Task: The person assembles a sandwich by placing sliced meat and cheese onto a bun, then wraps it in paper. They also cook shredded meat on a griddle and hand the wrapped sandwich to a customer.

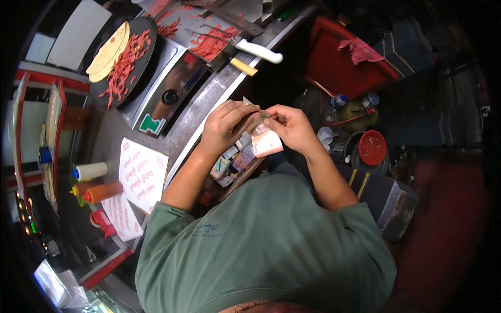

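Observation:
Both my hands meet in front of my chest, over an open drawer beside the counter. My left hand [225, 125] is closed with its fingers bent around banknotes [267, 143]. Pinched on the same notes from the other side is my right hand [293, 128], thumb and forefinger together. A pale reddish note hangs down between the hands, and a corner of paper sticks up above the left fingers. How many notes there are I cannot tell. Under the hands, the drawer [245, 180] holds several more banknotes [242, 158] in mixed colours.
On the counter, a stove [162, 88] carries a black griddle [136, 78] with flatbreads and shredded red meat. A white-handled knife [259, 51] overhangs the counter edge. Sauce bottles [104, 192] lie beside printed paper [141, 172]. To the right are a red basin [372, 147] and a red container [339, 57].

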`<state>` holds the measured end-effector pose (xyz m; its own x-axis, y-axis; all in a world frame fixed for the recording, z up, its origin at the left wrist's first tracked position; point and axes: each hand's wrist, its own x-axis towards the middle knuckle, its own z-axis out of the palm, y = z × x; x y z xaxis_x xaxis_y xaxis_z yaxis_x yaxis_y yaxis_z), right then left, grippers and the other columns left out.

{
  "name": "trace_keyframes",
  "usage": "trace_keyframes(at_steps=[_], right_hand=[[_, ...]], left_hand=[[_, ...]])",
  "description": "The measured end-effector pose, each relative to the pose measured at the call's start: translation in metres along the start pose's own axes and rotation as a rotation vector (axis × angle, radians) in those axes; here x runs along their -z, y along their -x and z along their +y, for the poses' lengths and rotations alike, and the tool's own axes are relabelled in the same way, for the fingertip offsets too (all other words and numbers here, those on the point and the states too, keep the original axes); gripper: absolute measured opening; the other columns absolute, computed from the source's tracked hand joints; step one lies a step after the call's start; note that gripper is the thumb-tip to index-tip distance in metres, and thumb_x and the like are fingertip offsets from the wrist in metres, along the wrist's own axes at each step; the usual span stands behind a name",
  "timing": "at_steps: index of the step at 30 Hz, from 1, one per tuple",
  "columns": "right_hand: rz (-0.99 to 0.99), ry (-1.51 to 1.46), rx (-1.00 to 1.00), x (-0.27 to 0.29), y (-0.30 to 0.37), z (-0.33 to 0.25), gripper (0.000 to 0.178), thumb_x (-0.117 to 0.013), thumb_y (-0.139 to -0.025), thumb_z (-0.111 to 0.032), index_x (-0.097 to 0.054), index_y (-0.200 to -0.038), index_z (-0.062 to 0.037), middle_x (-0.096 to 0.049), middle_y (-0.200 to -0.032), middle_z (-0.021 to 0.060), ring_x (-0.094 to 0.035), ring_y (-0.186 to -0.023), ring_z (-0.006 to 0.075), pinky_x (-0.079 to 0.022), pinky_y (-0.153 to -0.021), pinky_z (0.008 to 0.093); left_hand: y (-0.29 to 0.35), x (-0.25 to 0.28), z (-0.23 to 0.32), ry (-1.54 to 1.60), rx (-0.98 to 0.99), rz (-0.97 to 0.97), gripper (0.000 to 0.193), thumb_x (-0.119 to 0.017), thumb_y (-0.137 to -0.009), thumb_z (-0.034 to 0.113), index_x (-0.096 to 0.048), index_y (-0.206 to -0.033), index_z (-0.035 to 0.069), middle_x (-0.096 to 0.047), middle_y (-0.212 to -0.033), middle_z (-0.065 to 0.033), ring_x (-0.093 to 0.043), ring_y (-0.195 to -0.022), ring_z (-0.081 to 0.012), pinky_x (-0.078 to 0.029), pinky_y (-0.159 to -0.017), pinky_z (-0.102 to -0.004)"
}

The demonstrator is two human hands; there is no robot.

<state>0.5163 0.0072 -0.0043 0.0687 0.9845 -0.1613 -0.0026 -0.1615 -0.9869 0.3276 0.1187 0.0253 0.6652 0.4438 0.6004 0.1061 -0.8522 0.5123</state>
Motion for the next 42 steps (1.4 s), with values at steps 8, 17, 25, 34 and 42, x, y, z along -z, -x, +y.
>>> trace_keyframes(at_steps=[8, 17, 25, 34, 42], right_hand=[[0.314, -0.812, 0.212, 0.034, 0.006, -0.015, 0.045, -0.067, -0.097, 0.003, -0.054, -0.139, 0.0044, -0.072, -0.112, 0.0127, -0.071, -0.098, 0.0149, -0.058, -0.087, 0.0295], [0.565, -0.674, 0.517, 0.116, -0.008, -0.005, 0.013, -0.067, -0.099, -0.004, -0.067, -0.112, -0.0029, -0.071, -0.109, 0.0079, -0.069, -0.100, 0.0156, -0.058, -0.089, 0.0354], [1.210, -0.725, 1.186, 0.453, 0.009, -0.149, 0.024, -0.055, -0.103, 0.001, -0.063, -0.125, -0.0066, -0.072, -0.118, 0.0088, -0.072, -0.096, 0.0181, -0.057, -0.071, 0.0288], [1.750, -0.467, 0.841, 0.668, -0.002, -0.093, 0.020, -0.065, -0.094, 0.005, -0.053, -0.111, 0.0047, -0.065, -0.109, 0.0186, -0.072, -0.093, 0.0335, -0.064, -0.070, 0.0404], [1.578, -0.454, 0.743, 0.682, -0.041, -0.088, 0.012, -0.064, -0.097, -0.001, -0.068, -0.105, 0.0065, -0.072, -0.097, 0.0147, -0.073, -0.080, 0.0274, -0.064, -0.076, 0.0400]], left_hand=[[-0.046, -0.052, 0.004, 0.272, 0.203, 0.060, 0.049, -0.064, -0.102, 0.024, -0.057, -0.144, 0.000, -0.065, -0.133, -0.0224, -0.062, -0.125, -0.0334, -0.044, -0.109, -0.0394], [-0.119, -0.113, 0.023, 0.563, 0.113, -0.222, 0.085, -0.065, -0.097, 0.006, -0.014, -0.165, 0.004, -0.040, -0.160, -0.0219, -0.061, -0.129, -0.0271, -0.049, -0.106, -0.0391], [-0.143, -0.119, 0.066, 0.852, 0.177, -0.821, 0.083, -0.068, -0.101, 0.026, -0.018, -0.165, 0.006, -0.056, -0.146, -0.0248, -0.073, -0.102, -0.0260, -0.054, -0.097, -0.0399], [-0.054, -0.119, 0.026, 0.774, 0.841, -0.986, 0.054, -0.063, -0.104, 0.019, -0.045, -0.153, 0.002, -0.068, -0.134, -0.0170, -0.074, -0.104, -0.0201, -0.055, -0.093, -0.0328], [-0.021, -0.095, 0.005, 0.551, 0.840, -0.861, 0.050, -0.059, -0.104, 0.024, -0.052, -0.148, 0.000, -0.070, -0.128, -0.0138, -0.070, -0.108, -0.0198, -0.054, -0.096, -0.0325]])
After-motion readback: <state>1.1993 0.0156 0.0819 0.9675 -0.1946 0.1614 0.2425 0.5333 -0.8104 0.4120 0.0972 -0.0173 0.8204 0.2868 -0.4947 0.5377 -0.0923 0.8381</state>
